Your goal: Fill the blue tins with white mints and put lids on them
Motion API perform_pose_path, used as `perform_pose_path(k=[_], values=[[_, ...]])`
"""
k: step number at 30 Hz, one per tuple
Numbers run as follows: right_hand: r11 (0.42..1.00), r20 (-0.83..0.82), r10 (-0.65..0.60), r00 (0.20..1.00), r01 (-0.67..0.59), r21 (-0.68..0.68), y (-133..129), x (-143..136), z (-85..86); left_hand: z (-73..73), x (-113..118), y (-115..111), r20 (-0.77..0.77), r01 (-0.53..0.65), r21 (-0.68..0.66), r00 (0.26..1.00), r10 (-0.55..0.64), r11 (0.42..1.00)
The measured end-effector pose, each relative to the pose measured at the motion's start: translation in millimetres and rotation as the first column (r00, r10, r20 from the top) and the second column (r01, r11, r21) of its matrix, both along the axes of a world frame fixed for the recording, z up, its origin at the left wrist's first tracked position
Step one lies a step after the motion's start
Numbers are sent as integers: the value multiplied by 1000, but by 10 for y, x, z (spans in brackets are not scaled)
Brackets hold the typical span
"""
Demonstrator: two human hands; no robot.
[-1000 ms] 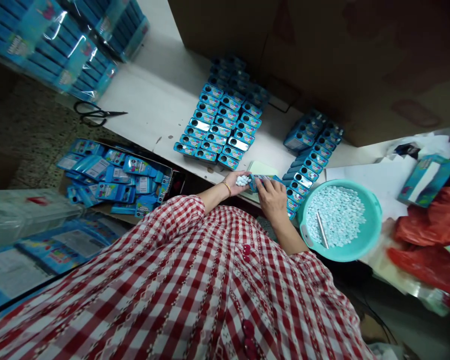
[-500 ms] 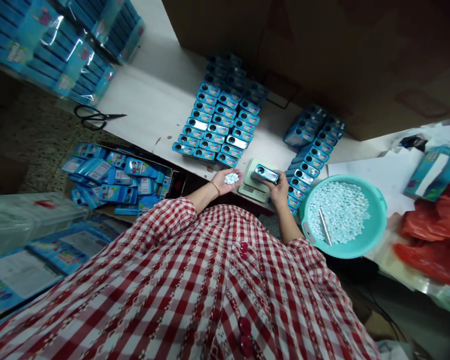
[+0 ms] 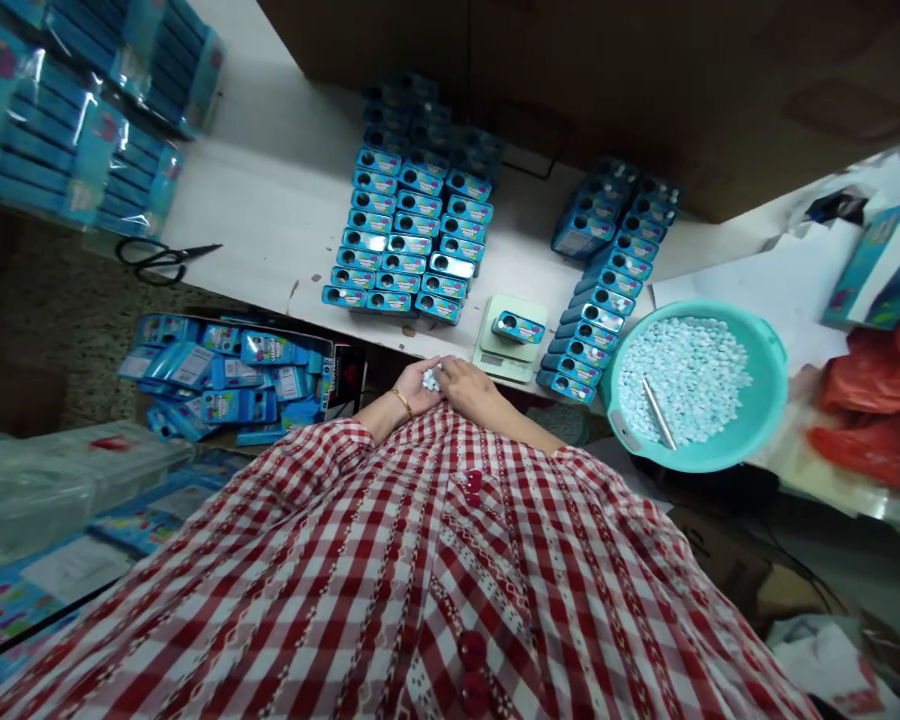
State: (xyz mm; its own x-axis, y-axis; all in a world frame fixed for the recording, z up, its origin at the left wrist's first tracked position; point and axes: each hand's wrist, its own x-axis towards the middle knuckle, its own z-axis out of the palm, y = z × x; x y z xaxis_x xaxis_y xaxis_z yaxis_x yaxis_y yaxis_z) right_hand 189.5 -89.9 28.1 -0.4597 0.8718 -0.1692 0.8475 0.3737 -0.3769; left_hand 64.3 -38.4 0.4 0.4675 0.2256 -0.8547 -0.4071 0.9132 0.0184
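Observation:
My left hand [image 3: 414,388] is cupped palm up at the table's front edge, holding a small heap of pale blue-white candies [image 3: 431,379]. Over that heap bends my right hand [image 3: 471,388], its fingers curled and drawn together at the candies; whether any are pinched in them is hidden. Just beyond my right hand, a small blue candy tin [image 3: 518,328] with a round hole in its top rests on a pale green weighing scale [image 3: 487,350].
Blue tins [image 3: 409,243] stand in rows behind the scale, with another group [image 3: 586,330] to its right. A turquoise basin [image 3: 769,400] holds candies and a metal tube [image 3: 658,412]. Scissors [image 3: 166,258] lie at left, above a carton of blue packets [image 3: 229,372].
My right hand has let go of the tin, which now sits on the scale, and has moved left to the candies in my left palm. The view has shifted slightly.

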Motion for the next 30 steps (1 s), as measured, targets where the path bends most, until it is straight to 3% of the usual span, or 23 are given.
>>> perform_pose_path(k=[10, 23, 26, 30], values=[[986, -27, 128, 991, -131, -107, 1, -49, 57, 109, -88, -61, -49, 61, -61, 997, -64, 996], [993, -183, 89, 979, -102, -66, -36, -1, -57, 43, -34, -56, -24, 96, -58, 995, -98, 994], [998, -292, -22, 956, 6, -58, -29, 67, -63, 11, -5, -47, -32, 86, -42, 996, -87, 995], [943, -469, -301, 830, 332, -18, 18, 394, -3, 53, 115, 24, -14, 49, 0, 999, -49, 999]])
